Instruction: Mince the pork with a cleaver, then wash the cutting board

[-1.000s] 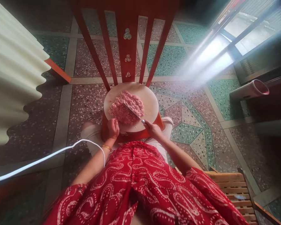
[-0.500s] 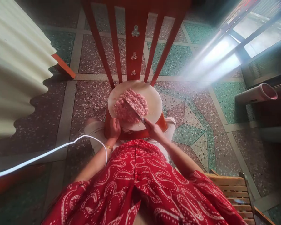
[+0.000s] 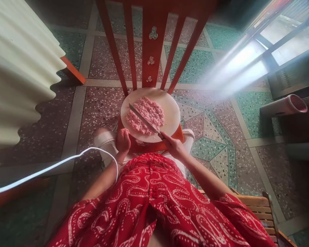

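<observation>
Knife laid slantwise over minced meat on a round board, right hand on the handle

The right hand (image 3: 173,145) is closed round the handle of the knife (image 3: 143,119) at the near right edge of the round board (image 3: 170,106); the blade runs up and to the left from that hand, its long axis crossing the pile of minced meat (image 3: 146,115) from near right to far left, tip close to the board's left edge. The meat sits in the middle of the board, which rests on the seat of a red chair (image 3: 151,48). The left hand (image 3: 123,140) is curled at the board's near left edge, holding nothing visible; contact with the board cannot be confirmed. The handle is hidden in the fist, and whether the blade touches the meat is unclear
</observation>
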{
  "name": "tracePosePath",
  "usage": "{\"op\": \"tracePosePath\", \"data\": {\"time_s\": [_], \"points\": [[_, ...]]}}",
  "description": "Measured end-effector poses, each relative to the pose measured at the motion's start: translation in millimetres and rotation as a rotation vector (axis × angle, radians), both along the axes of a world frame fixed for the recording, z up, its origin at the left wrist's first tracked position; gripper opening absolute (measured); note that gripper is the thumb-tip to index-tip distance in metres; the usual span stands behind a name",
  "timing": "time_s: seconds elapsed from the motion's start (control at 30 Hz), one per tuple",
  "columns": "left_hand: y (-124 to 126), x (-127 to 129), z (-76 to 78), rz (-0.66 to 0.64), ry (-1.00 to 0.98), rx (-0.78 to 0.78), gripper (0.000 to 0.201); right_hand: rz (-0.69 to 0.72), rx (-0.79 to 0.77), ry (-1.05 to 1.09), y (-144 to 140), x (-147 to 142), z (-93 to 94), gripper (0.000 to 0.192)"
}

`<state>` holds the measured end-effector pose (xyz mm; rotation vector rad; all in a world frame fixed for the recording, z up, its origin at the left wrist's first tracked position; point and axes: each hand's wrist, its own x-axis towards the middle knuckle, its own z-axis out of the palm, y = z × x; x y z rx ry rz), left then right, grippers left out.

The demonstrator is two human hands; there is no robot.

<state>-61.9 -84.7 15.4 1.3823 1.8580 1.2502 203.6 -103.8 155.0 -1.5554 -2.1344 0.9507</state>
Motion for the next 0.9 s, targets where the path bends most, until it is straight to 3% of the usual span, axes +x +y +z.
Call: {"op": "tracePosePath", "data": {"time_s": [0.1,0.27,0.43,0.53,0.67,0.77,0.9], "points": [[-1.8,-1.5,-3.1,0.051,-0.002,0.045,0.03,0.06,0.036,-0.002,-1.6,-4.6,6.5,0.046],[-6.6,-10.0,-5.8,0.125,-0.004,0.044,0.036,0.06,-0.107,-0.229,-1.9,-9.1,-10.8,0.043],[-6.0,-14.1,0.1,0.157,-0.061,0.062,0.038,0.006,0.008,-0.058,6.5,-3.3,3.6,0.045],[-3.9,-10.9,4.2,0.14,-0.051,0.075,0.036,-0.064,0.065,0.013,12.8,-8.5,0.0,0.045],[-1.6,-4.6,9.3,0.109,-0.017,0.066,0.035,-0.143,-0.109,-0.098,23.4,-15.3,-16.5,0.042],[1.7,-2.4,10.7,0.076,-0.027,0.059,0.033,-0.133,-0.101,-0.035,32.1,-12.6,1.0,0.044],[6.5,-2.8,7.4,0.061,-0.027,0.06,0.03,-0.116,0.139,0.134,40.8,-14.3,38.2,0.051]]}}
